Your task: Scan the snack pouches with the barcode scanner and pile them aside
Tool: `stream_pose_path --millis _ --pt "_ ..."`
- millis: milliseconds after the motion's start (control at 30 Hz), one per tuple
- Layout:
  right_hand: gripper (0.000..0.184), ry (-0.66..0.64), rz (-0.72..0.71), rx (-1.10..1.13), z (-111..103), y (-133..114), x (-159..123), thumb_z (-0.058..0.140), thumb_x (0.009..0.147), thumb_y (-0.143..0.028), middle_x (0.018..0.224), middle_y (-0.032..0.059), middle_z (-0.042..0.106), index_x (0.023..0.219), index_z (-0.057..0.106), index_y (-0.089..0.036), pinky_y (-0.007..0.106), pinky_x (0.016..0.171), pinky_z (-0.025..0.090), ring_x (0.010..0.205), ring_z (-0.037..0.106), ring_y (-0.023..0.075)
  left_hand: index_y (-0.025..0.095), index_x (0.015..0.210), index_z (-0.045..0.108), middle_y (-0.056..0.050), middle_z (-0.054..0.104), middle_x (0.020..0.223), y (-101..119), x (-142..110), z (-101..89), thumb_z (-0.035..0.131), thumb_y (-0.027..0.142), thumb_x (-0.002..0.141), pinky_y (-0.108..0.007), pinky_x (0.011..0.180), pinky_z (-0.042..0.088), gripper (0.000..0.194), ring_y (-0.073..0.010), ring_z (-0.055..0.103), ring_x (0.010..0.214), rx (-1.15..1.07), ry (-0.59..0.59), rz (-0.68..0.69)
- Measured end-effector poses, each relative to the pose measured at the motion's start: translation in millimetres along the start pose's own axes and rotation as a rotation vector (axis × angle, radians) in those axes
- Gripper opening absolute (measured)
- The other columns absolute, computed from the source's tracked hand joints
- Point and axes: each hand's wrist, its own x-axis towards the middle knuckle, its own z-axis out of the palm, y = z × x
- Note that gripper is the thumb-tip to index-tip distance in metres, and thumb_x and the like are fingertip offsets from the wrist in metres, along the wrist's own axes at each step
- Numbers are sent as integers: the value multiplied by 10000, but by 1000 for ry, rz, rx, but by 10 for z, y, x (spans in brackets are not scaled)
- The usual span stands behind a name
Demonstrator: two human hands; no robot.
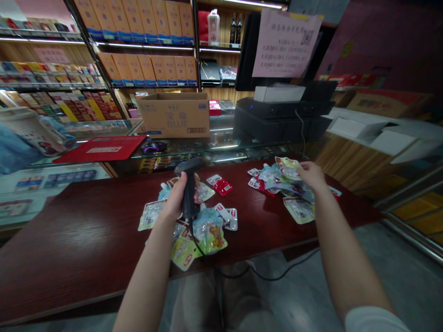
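Note:
My left hand [179, 193] is wrapped round the handle of a black barcode scanner [188, 196], its head tilted up over the table. Below the scanner lies a loose pile of snack pouches [209, 233], some light blue and green with cartoon prints. Over a second pile of pouches [272, 175] on the right, my right hand [311, 175] pinches the edge of a pale green-and-white pouch [289, 167]. A red snack packet [219, 184] lies between the two piles. The scanner's black cable [198, 246] runs down across the left pile and off the table's front edge.
The dark red wooden table [86, 230] meets a glass counter at the back. On that counter stand a cardboard box [175, 115], a red folder [104, 148], a mouse [154, 146] and a black printer-like machine [277, 113]. A cup [38, 129] stands far left.

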Motion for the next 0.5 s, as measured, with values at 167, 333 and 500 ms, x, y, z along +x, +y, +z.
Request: stream_pose_path --millis 167,333,500 --pt "431 292 -132 37 -125 -311 -349 597 764 -315 1272 189 591 1175 633 -188 577 1011 391 1229 498 376 177 907 580 14 602 634 12 -5 20 681 799 695 -198 388 393 665 -72 470 414 -31 -2 29" --pt "260 -73 -399 407 426 -901 -927 562 831 -320 1050 107 665 1060 628 -216 437 904 497 946 627 255 160 946 593 40 520 544 7 -108 76 663 795 722 -203 409 375 676 -89 484 431 -29 -46 40" --pt "388 -491 -291 324 1221 -1374 -1254 709 805 -394 1096 137 691 1119 620 -182 419 929 493 983 664 263 181 862 544 20 555 594 -70 -232 86 667 796 716 -217 412 349 644 -79 444 429 -39 -22 109"
